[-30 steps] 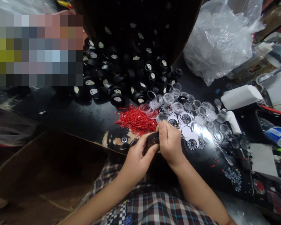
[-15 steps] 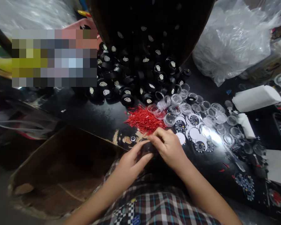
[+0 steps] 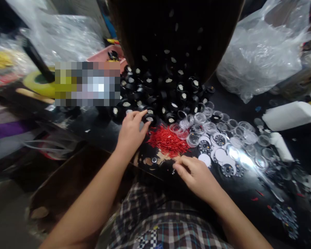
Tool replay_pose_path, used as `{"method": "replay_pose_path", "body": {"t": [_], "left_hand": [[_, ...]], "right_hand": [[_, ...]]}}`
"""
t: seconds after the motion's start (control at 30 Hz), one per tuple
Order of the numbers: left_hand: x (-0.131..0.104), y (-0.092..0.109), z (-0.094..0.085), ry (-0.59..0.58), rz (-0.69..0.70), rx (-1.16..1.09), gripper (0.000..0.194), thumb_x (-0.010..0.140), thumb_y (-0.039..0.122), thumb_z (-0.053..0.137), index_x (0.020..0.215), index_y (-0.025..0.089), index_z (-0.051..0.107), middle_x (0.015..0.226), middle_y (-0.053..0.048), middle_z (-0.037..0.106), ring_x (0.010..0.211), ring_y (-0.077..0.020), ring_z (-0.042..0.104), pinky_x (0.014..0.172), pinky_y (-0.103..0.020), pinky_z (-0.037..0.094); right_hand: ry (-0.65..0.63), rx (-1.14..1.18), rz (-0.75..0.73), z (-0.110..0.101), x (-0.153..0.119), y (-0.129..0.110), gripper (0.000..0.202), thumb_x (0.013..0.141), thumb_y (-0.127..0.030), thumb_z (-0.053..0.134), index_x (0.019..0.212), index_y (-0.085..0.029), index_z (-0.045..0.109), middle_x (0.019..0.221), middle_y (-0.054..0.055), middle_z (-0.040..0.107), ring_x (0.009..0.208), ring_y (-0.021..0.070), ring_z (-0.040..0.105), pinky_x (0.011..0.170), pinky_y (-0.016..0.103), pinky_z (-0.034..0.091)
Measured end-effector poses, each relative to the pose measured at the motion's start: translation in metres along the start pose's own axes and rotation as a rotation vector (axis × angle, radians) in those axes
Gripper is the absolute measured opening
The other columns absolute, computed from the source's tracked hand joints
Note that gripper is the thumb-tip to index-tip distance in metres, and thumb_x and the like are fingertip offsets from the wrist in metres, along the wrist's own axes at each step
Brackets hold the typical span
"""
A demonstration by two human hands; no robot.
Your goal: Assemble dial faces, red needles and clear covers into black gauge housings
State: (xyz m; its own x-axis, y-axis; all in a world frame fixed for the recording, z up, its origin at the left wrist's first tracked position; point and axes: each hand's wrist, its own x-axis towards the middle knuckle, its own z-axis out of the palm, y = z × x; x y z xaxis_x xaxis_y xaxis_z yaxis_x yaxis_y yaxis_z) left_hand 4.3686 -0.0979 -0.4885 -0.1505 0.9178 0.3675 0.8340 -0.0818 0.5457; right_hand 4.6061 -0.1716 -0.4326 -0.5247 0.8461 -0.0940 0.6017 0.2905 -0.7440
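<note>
My left hand [image 3: 132, 130] reaches to the front of a pile of black round housings with cream patches. Its thumb and fingers are apart beside one black housing [image 3: 149, 118]; whether they touch it I cannot tell. My right hand [image 3: 194, 173] is low over the table's near edge, thumb and forefinger pinched together. A tiny shiny bit shows under those fingertips, too small to name. Between and beyond the hands lies a heap of thin red pointers [image 3: 168, 140]. Near the right hand are printed black dials [image 3: 204, 145] and white discs [image 3: 204, 160].
Clear round covers [image 3: 200, 118] spread to the right. A small metal ring [image 3: 154, 160] lies near the edge. White rolls [image 3: 291, 114], tweezers [image 3: 272, 188] and a plastic bag [image 3: 259, 52] are at right. Yellow tape [image 3: 32, 81] and a pink basket [image 3: 103, 55] stand at left.
My left hand has moved from beside the right hand, up and left to the black housings. The dark piece between both hands no longer shows there. The view has shifted slightly.
</note>
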Motion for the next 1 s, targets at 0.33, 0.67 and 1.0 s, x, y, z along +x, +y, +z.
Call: {"method": "replay_pose_path", "body": {"t": [0.33,0.67,1.0], "left_hand": [[-0.018,0.019,-0.001,0.087,-0.312,-0.617,0.039,0.078,0.032,0.076,0.107,0.022,0.052,0.095,0.003,0.059,0.089,-0.0164,0.062,0.087,-0.031,0.051],[-0.107,0.101,0.003,-0.415,-1.051,-1.505,0.035,0.08,0.026,0.076,0.111,0.023,0.06,0.104,-0.005,0.074,0.079,-0.0159,0.073,0.074,-0.025,0.061],[-0.097,0.127,0.018,-0.299,-1.164,-1.771,0.036,0.094,0.05,0.051,0.115,0.025,0.064,0.128,-0.007,0.067,0.118,-0.025,0.063,0.101,-0.044,0.053]], "right_hand": [[0.183,-0.394,0.271,-0.041,-0.039,0.071,0.04,0.086,-0.025,0.066,0.125,-0.017,0.06,0.118,0.014,0.06,0.108,0.03,0.057,0.091,0.044,0.045],[0.376,-0.014,0.387,-0.048,-0.028,0.082,0.011,0.087,-0.03,0.059,0.084,-0.02,0.063,0.078,0.001,0.065,0.069,0.0172,0.059,0.065,0.031,0.046],[0.363,0.086,-0.005,-0.011,-0.023,0.042,0.008,0.091,-0.023,0.061,0.096,-0.022,0.067,0.113,0.008,0.065,0.097,0.0177,0.064,0.09,0.035,0.051]]}}
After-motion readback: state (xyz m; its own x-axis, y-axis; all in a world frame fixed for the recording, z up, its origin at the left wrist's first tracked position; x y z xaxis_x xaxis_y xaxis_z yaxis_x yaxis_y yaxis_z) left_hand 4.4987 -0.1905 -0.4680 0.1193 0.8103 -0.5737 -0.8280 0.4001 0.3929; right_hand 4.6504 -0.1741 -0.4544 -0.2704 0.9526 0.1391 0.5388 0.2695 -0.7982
